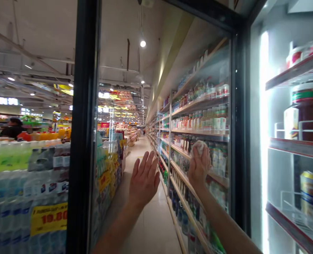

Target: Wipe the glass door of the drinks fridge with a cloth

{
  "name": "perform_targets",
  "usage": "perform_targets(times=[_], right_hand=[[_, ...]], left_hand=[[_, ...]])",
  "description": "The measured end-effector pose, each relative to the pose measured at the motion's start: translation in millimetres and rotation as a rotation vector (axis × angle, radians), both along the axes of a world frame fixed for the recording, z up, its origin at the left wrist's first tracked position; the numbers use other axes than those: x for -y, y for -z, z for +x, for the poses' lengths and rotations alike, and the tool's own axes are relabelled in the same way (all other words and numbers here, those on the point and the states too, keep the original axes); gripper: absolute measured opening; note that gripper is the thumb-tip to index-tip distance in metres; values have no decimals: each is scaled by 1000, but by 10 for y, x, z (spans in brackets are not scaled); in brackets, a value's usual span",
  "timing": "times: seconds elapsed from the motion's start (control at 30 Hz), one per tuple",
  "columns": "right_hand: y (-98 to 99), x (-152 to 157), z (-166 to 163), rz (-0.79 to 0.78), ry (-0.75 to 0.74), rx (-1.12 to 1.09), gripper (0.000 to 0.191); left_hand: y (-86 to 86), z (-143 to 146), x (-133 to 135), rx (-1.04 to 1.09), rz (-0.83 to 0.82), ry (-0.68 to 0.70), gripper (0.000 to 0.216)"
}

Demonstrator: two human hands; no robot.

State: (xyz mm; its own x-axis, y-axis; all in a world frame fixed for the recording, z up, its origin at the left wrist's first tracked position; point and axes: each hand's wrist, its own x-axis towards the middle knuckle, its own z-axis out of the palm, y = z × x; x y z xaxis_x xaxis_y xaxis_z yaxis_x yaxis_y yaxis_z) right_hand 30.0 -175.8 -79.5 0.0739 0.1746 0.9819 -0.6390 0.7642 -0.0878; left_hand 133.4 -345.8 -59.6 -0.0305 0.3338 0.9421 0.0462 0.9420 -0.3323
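In front of me stands a glass door (135,81) with a dark frame (84,127), at the side of a lit drinks cooler. My left hand (144,180) is raised at the middle of the pane, its fingers stretched out and holding nothing. Whether its palm touches the glass I cannot tell. Farther right, my right hand (199,169) is closed around a crumpled white cloth (199,146), held up at the pane. The cloth shows above and between the fingers; the rest is hidden behind the hand.
Cooler shelves (294,144) with bottles and cans are on the right. Stacked drink packs (10,194) with a yellow price sign (49,218) stand on the left. An aisle and long bottle shelves (199,130) show in the pane. A person (12,128) is at the far left.
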Motion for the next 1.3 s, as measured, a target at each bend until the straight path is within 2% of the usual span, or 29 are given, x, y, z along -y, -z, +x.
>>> perform_targets(times=[0.03, 0.07, 0.13, 0.17, 0.2, 0.23, 0.3, 0.33, 0.37, 0.47, 0.5, 0.53, 0.63, 0.67, 0.7, 0.8, 0.83, 0.87, 0.97, 1.0, 1.13, 1.17, 1.2, 1.27, 1.3], right_hand=[[-1, 11, 9, -16, 0, 13, 51], [6, 27, 23, 54, -8, 15, 51], [28, 59, 54, 308, -35, -17, 51], [33, 65, 59, 390, -40, -34, 52], [29, 63, 56, 396, -36, -42, 52], [17, 55, 46, 323, -24, -37, 52], [-19, 33, 22, 71, 8, 4, 51], [-30, 28, 18, -6, 16, 21, 51], [-33, 27, 20, -2, 12, 28, 52], [-3, 23, 36, 331, -19, -8, 54], [4, 12, 31, 398, -18, -27, 55], [4, -3, 18, 384, -8, -35, 55], [-14, -36, -24, 44, 31, 1, 54], [-10, -31, -25, -10, 32, 14, 55], [3, -20, -18, 28, 23, 14, 55], [63, 12, 12, 378, -18, -46, 59], [71, 12, 13, 413, -22, -58, 59], [70, 6, 9, 363, -19, -55, 58], [48, -5, 5, 22, 5, -10, 56], [53, 1, 16, 13, 4, 5, 57], [118, -4, 40, 444, -29, -16, 60], [121, -27, 20, 435, -25, -25, 59], [113, -55, -8, 347, -13, -29, 58], [87, -101, -64, 59, 20, -8, 57], [83, -110, -80, -27, 27, 8, 57]], left_hand=[[0, 1, 0, 2, 1, -1, 39], [1, 2, 0, 2, 2, 1, 39], [3, 3, 1, 9, 7, 5, 39], [3, 3, 1, 11, 9, 6, 39], [4, 3, 1, 12, 10, 4, 39], [4, 3, 1, 12, 7, 3, 39], [3, 3, -1, 8, 1, 1, 39], [3, 2, -1, 4, 0, 2, 39], [2, 2, -2, 0, -1, 4, 39], [5, 0, 0, -1, 5, 10, 40], [6, -1, 1, 1, 8, 11, 40], [8, -3, 2, 4, 10, 12, 39], [12, -6, 3, 6, 9, 10, 39], [12, -6, 3, 7, 9, 8, 40], [12, -7, 4, 8, 9, 7, 40], [8, -8, 5, 5, 13, 5, 41], [6, -8, 5, 2, 10, 5, 40], [5, -8, 6, 0, 6, 4, 39], [5, -10, 9, -9, -3, 6, 38], [5, -12, 10, -11, -4, 8, 38], [8, -17, 19, -4, 6, 8, 40], [8, -18, 21, -2, 5, 8, 41], [9, -19, 22, -2, 3, 7, 42], [11, -21, 23, -6, -2, 10, 43], [12, -22, 22, -7, -1, 12, 43]])
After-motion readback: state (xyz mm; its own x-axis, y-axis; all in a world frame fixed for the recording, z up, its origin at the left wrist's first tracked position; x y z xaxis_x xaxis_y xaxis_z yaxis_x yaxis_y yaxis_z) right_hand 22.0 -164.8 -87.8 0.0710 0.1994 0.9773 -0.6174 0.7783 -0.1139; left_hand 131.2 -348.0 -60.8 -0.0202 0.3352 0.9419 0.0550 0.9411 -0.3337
